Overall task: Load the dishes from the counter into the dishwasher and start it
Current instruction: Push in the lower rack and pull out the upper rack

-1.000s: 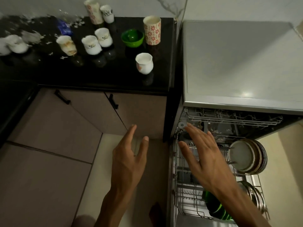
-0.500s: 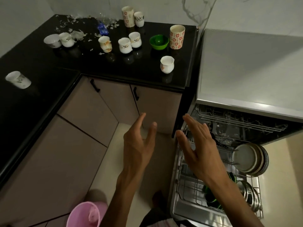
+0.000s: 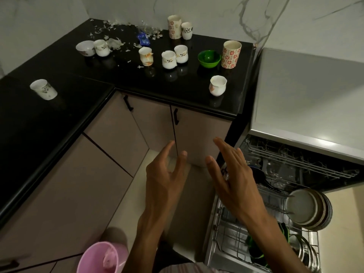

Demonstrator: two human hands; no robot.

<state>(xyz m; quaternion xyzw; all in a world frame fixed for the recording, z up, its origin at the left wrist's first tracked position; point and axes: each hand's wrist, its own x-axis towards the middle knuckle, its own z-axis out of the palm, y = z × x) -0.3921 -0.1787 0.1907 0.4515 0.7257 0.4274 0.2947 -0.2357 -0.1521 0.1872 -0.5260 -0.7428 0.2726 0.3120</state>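
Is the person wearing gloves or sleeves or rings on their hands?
No gloves. The left hand and right hand are both bare, and so are the forearms as far as the picture shows; no sleeves reach them. I see no rings, watch or bracelets. The fingers are long and slim with short nails. At the bottom edge there is a bit of striped cloth, likely the person's clothing.

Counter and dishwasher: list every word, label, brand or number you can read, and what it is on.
None can be read.
Blue packet on the counter: any print is too blurred to read.
Cups, such as the tall red-flowered cup: flower patterns only, no lettering.
Dishwasher: no label or brand shows.
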